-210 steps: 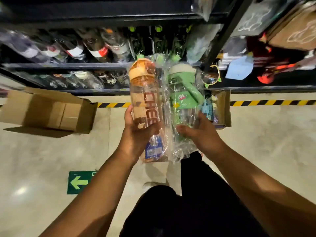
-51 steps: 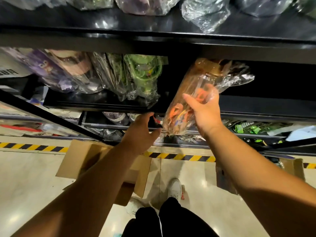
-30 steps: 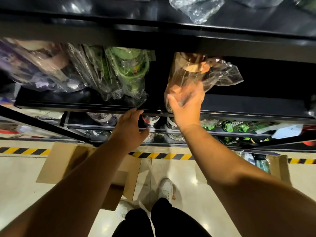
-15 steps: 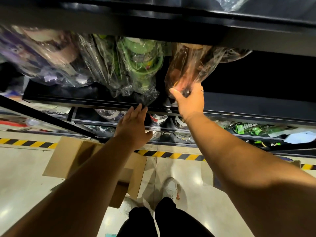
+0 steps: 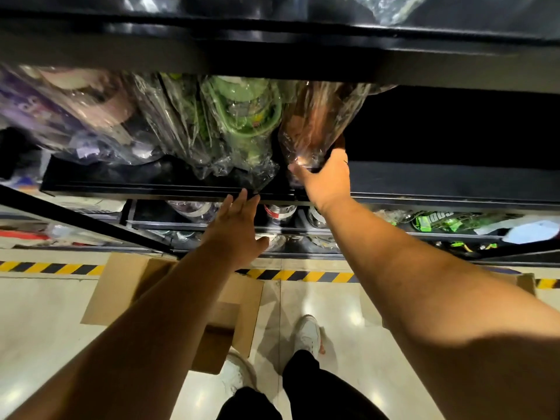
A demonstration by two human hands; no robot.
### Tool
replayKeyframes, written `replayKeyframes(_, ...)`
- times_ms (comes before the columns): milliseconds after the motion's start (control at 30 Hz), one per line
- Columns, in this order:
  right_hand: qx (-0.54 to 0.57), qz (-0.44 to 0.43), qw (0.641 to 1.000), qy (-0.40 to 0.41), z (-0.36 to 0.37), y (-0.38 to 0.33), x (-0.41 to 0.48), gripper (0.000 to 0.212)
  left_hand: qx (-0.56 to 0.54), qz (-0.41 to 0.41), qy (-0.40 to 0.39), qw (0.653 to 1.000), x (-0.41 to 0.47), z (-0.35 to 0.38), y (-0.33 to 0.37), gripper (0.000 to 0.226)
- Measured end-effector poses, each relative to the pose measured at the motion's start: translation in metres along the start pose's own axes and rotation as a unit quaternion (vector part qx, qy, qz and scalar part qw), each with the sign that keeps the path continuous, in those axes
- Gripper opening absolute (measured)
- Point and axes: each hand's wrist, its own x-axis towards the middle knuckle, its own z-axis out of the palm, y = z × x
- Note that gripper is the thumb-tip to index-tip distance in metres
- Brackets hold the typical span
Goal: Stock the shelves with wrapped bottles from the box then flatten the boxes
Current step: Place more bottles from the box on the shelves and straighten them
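Curling round the base of the wrapped orange bottle (image 5: 315, 122), the fingers (image 5: 339, 151) of the right hand (image 5: 327, 180) reach up its far side. The thumb lies across the near side, so the hand is clamped on the bottle's bottom end. The bottle leans on the shelf (image 5: 151, 189) with its base at the front lip and its top hidden under the shelf above. Its plastic presses against the wrapped green bottle (image 5: 245, 116) just to its left.

The left hand (image 5: 239, 228) holds nothing. Its fingers are straight and close together, with the tips at the shelf's front lip, right under the loose tail of the green bottle's wrap (whether they touch either one cannot be told).

Further left on the same shelf lie wrapped purple bottles (image 5: 60, 110). The lower shelves hold more bottles (image 5: 278, 210). On the floor, a cardboard box (image 5: 127, 286) lies open under the left forearm, beside the yellow-and-black tape (image 5: 303, 275) that runs along the shelving. A white shoe (image 5: 309, 331) stands near the box.
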Motion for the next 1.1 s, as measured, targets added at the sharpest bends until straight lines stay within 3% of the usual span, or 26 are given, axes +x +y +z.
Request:
replayKeyframes(100, -0.144, -0.031, 0.989, 0.013, -0.025, 0.015, -0.027, 0.091, 0.034, 0.007, 0.018, 0.999, -0.011, -0.007, 0.003, 0.09)
replayKeyframes(167, -0.227, -0.043, 0.973, 0.006, -0.046, 0.023, -0.054, 0.084, 0.057, 0.025, 0.044, 0.997, -0.022, -0.012, 0.008, 0.088)
replayKeyframes(433, -0.346, -0.011, 0.937, 0.041, -0.137, 0.031, -0.202, 0.072, 0.063, 0.18, 0.111, 0.975, -0.103, -0.02, 0.064, 0.075)
replayKeyframes(733, -0.332, 0.111, 0.926, 0.138, -0.227, 0.088, -0.351, 0.072, 0.051, 0.338, 0.11, 0.933, -0.203, 0.009, 0.158, 0.076)
replayKeyframes(967, -0.295, 0.17, 0.928, 0.151, -0.3, 0.155, -0.395, 0.074, 0.04, 0.392, 0.073, 0.916, -0.237, 0.063, 0.238, 0.071)
replayKeyframes(1100, -0.29, 0.162, 0.934, 0.13, -0.355, 0.206, -0.399, 0.075, 0.063, 0.36, 0.046, 0.929, -0.248, 0.105, 0.306, 0.076)
